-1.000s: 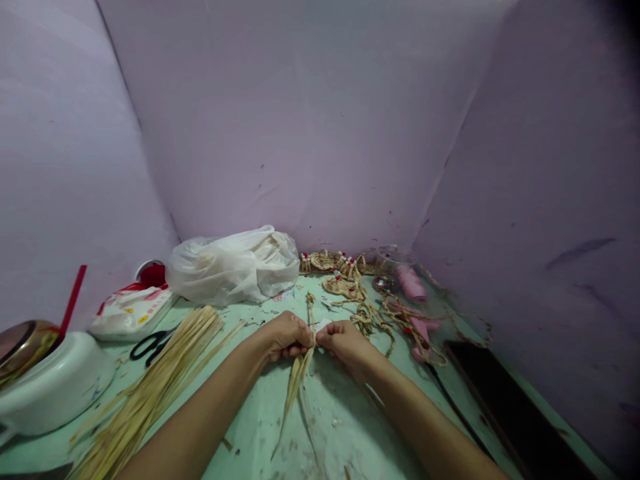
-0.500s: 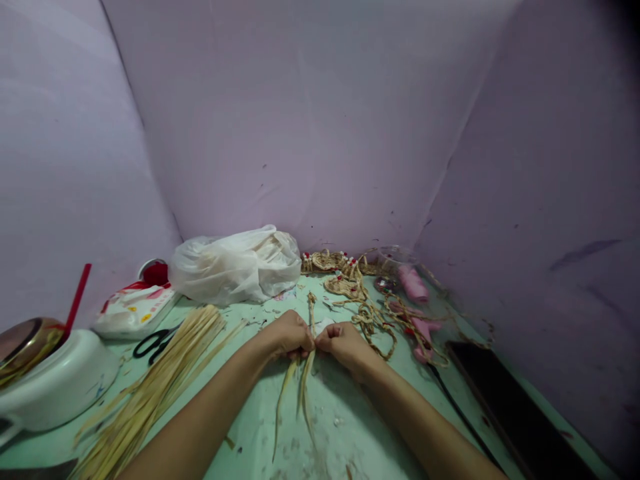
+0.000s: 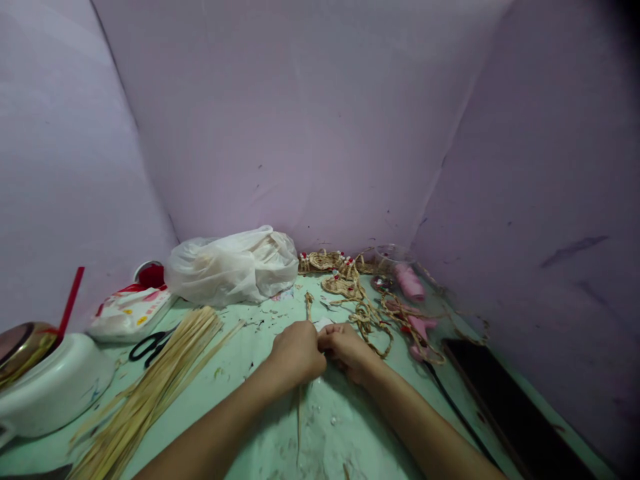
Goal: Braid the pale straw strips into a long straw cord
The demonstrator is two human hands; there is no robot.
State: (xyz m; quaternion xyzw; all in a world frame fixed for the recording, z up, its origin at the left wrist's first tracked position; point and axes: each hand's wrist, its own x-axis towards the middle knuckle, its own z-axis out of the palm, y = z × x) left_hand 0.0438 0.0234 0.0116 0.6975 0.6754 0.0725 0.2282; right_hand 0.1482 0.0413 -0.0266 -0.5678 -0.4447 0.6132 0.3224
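Observation:
My left hand [image 3: 299, 353] and my right hand [image 3: 347, 348] meet at the middle of the green table [image 3: 250, 347], both closed on a thin straw braid [image 3: 309, 304]. The braided end runs away from my hands toward the wall. Loose straw ends [image 3: 299, 420] trail out beneath my left hand toward me. My left hand lies over the joint, so the fingers' exact grip is partly hidden.
A bundle of straw strips [image 3: 150, 393] lies at the left, with black scissors [image 3: 150, 345] beside it. A white plastic bag [image 3: 233, 265], a white pot [image 3: 50, 387], woven straw pieces [image 3: 345, 283], a pink tool [image 3: 417, 330] and a dark slab [image 3: 505, 400] surround the hands.
My left hand has moved right and over the braid, covering the loose strands that were fanned out below. The trailing ends are now drawn into one narrow line.

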